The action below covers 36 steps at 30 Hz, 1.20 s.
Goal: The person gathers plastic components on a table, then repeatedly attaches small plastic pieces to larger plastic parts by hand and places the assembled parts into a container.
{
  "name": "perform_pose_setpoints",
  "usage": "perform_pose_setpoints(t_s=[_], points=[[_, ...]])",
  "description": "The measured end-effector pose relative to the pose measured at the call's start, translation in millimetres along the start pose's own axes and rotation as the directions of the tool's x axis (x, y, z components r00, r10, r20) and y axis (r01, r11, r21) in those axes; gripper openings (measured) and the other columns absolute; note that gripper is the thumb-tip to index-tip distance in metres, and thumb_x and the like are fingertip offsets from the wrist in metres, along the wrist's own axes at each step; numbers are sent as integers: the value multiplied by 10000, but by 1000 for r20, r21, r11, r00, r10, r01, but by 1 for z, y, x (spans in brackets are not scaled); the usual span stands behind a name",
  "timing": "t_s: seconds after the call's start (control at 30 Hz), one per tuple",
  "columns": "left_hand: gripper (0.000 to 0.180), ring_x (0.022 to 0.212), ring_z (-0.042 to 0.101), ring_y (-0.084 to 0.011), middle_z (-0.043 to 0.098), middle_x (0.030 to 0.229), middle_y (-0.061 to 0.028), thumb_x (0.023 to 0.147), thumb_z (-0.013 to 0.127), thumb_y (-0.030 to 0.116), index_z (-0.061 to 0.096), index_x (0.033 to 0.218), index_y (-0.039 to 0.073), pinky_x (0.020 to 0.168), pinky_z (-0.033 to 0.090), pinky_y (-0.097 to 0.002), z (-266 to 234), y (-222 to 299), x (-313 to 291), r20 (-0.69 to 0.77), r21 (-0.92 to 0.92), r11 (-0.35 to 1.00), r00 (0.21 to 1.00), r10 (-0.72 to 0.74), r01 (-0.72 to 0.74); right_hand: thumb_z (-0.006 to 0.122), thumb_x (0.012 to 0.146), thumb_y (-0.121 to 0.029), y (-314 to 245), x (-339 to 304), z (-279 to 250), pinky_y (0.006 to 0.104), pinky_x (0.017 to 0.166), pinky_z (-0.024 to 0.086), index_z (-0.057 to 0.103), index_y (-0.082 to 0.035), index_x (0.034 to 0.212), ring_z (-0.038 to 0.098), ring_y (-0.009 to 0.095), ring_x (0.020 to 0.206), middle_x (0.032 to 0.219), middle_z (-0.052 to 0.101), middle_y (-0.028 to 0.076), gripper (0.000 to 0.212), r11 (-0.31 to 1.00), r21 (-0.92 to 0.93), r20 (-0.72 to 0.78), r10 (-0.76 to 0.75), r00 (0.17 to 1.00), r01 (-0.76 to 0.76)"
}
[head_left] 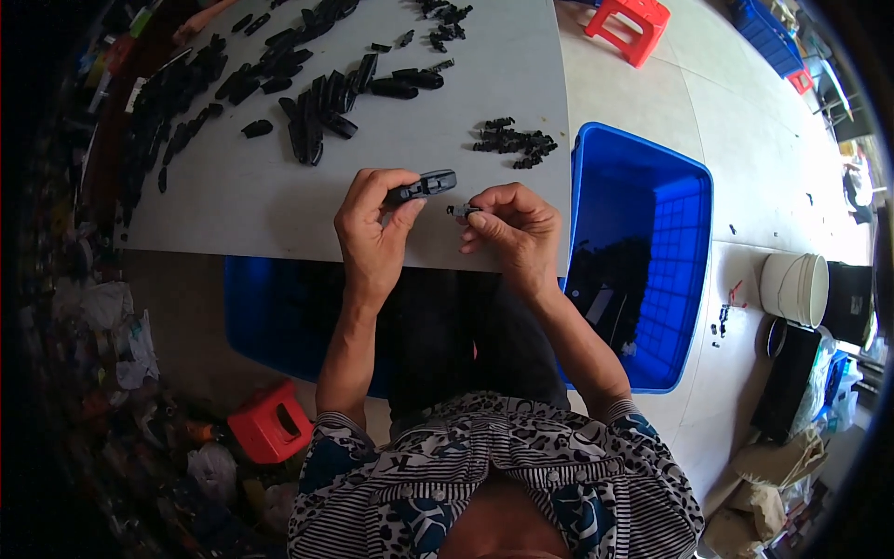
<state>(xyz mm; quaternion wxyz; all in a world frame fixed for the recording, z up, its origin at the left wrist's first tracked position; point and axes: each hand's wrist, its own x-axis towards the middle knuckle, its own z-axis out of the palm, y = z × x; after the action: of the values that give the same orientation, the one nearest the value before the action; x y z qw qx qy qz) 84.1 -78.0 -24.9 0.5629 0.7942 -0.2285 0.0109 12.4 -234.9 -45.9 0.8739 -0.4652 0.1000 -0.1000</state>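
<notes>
Above the table's near edge, my left hand pinches a long black plastic housing, its hollowed side with inner ribs turned up. Close to its right, my right hand grips a small black plastic clip-like part between thumb and fingers. The two pieces are a short gap apart. Beyond my right hand lies a loose pile of similar small black parts. Many black housings like the held one are spread over the far left and middle of the grey table.
A large blue bin with dark items inside stands right of the table; another blue bin sits under its near edge. A red stool is at the far right, a white bucket at right. Another person's hand shows at far left.
</notes>
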Motion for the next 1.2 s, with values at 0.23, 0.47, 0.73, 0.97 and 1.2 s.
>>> perform_pose_setpoints(t_s=[0.23, 0.47, 0.73, 0.97, 1.2], points=[[240, 746, 535, -90, 541, 896, -33, 771, 636, -101, 611, 988, -1, 664, 440, -215, 6, 8, -6, -3, -162, 985, 998, -67, 66, 649, 813, 57, 3, -1, -1, 268, 561, 571, 599, 37, 908, 635, 148, 647, 768, 622, 94, 110, 1000, 20, -8, 15, 1000, -15], [243, 727, 537, -89, 549, 873, -29, 764, 620, -116, 615, 976, 4, 651, 440, -215, 8, 10, -7, 32, -162, 984, 997, -72, 76, 656, 817, 38, 2, -3, -3, 259, 553, 553, 599, 37, 900, 632, 138, 643, 770, 630, 100, 101, 1000, 20, -23, 3, 1000, -3], [231, 742, 612, -92, 614, 866, -41, 774, 608, -123, 605, 977, -14, 657, 488, -210, 8, 15, -10, 104, -173, 960, 974, -202, 218, 731, 751, 12, 0, 5, 1, 223, 659, 430, 656, 10, 814, 541, 97, 720, 793, 598, 26, 98, 873, -403, 63, -272, 960, 274], [226, 727, 643, -86, 640, 880, -45, 794, 586, -131, 602, 993, -25, 652, 509, -199, 9, 21, -10, 145, -271, 912, 950, -278, 308, 737, 744, 6, 5, 3, -3, 231, 639, 427, 663, 8, 807, 529, 81, 728, 788, 579, 15, 97, 933, -277, 28, -231, 973, 229], [248, 726, 649, -98, 641, 863, -53, 792, 597, -117, 603, 1022, -26, 653, 501, -187, 7, 19, -10, 165, -305, 888, 937, -308, 346, 722, 772, -6, 3, 1, -2, 204, 589, 405, 643, 10, 812, 514, 65, 671, 790, 585, 8, 90, 969, -210, -61, -144, 988, 128]])
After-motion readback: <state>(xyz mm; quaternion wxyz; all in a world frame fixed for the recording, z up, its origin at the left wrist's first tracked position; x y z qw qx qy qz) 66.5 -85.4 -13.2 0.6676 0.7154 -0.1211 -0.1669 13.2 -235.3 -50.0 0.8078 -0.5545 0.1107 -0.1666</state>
